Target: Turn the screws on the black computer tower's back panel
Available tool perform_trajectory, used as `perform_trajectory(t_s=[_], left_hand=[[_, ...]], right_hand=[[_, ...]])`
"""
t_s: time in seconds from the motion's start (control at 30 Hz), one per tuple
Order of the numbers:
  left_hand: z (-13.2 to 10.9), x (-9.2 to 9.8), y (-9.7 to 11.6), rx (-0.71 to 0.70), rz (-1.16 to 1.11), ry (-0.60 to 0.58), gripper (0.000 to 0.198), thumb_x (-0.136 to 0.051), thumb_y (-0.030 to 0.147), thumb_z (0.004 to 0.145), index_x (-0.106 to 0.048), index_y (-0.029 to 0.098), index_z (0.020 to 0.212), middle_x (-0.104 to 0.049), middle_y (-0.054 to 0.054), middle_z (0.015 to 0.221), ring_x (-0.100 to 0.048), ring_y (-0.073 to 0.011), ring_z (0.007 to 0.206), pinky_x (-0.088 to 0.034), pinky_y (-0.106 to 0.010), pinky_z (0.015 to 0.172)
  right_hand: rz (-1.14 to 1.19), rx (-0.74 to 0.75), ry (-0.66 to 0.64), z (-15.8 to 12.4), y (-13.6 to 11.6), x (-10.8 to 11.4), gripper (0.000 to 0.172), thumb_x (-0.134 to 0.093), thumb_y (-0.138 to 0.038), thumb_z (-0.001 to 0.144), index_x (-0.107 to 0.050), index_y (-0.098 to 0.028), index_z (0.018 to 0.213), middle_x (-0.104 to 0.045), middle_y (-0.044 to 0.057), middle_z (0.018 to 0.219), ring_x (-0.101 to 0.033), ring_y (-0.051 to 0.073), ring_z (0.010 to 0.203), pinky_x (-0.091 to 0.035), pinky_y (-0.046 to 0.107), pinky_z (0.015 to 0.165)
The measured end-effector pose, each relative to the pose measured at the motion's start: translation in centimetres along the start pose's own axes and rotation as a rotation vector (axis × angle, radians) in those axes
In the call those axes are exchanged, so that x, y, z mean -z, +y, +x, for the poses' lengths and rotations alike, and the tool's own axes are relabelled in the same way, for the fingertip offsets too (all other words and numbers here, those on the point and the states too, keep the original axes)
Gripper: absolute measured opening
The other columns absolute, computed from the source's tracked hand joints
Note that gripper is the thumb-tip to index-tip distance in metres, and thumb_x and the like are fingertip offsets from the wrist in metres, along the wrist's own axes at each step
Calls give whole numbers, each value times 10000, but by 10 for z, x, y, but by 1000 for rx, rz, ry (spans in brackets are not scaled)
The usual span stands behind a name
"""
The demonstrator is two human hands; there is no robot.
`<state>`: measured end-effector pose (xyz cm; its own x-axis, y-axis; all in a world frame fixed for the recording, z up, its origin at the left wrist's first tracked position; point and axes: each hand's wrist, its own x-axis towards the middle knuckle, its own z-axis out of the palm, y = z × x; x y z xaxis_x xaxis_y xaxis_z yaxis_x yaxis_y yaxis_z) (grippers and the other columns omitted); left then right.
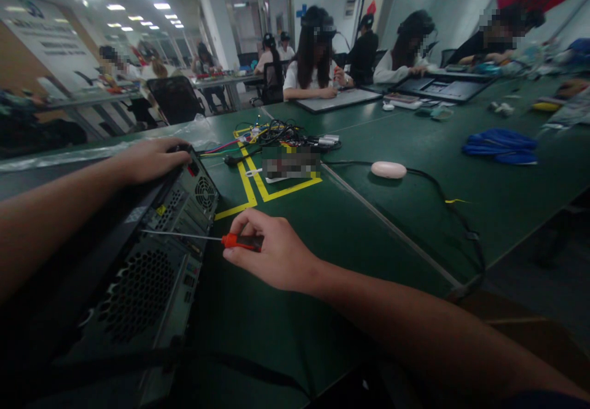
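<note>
A black desktop computer case (152,273) lies on its side on the green table (369,255), its perforated rear panel facing me. My left hand (152,158) rests on the case's top far corner, fingers curled over the edge. My right hand (271,252) is closed around the handle of a red-handled screwdriver (230,241). Its thin metal shaft runs left and the tip meets the rear panel near the ports.
Yellow tape lines (251,190) mark the table beyond the case, beside a tangle of cables (281,135). A white oval object (388,170) and a black cable lie to the right, blue cloth (502,146) farther right. Several people sit working at the far side.
</note>
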<state>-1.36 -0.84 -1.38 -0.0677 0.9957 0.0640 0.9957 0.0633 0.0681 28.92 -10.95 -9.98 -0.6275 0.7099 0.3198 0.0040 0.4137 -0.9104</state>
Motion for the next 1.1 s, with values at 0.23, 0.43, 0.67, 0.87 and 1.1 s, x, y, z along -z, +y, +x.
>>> perform_trajectory(t_s=[0.23,0.43,0.67,0.87,1.1], left_hand=[[1,0,-3,9,1,-9,769,-341,611,791,-584,141,1348,-614,-130,1364,-568,-321,1252,-389,-436,1123],[0,0,0,22,3,0,789,-333,612,789,-571,128,1365,-591,-141,1405,-549,-336,1288,-374,-446,1138],[1,-1,-1,5,0,10,793,-337,611,792,-575,122,1368,-602,-139,1398,-551,-324,1289,-370,-444,1147],[2,-1,-2,9,6,2,778,-337,603,795,-584,127,1358,-608,-131,1386,-560,-325,1272,-382,-448,1138],[2,-1,-3,10,11,10,771,-346,617,800,-583,141,1359,-614,-128,1376,-570,-329,1257,-394,-453,1126]], right_hand=[[-7,-3,-7,0,1,0,177,-721,-262,841,-610,-197,962,-611,-42,789,-569,112,692,-409,258,649],[7,11,1,0,3,-1,175,-717,-252,842,-605,-197,964,-611,-39,794,-569,112,695,-415,259,653],[9,-10,-11,0,1,0,171,-715,-242,841,-597,-196,955,-607,-39,784,-566,115,700,-421,264,666],[-6,-17,-11,0,0,-1,171,-718,-246,843,-599,-198,957,-608,-37,797,-564,115,700,-422,263,653],[4,-58,-5,0,-1,-1,201,-734,-284,841,-609,-195,970,-627,-26,817,-576,120,715,-430,261,655]])
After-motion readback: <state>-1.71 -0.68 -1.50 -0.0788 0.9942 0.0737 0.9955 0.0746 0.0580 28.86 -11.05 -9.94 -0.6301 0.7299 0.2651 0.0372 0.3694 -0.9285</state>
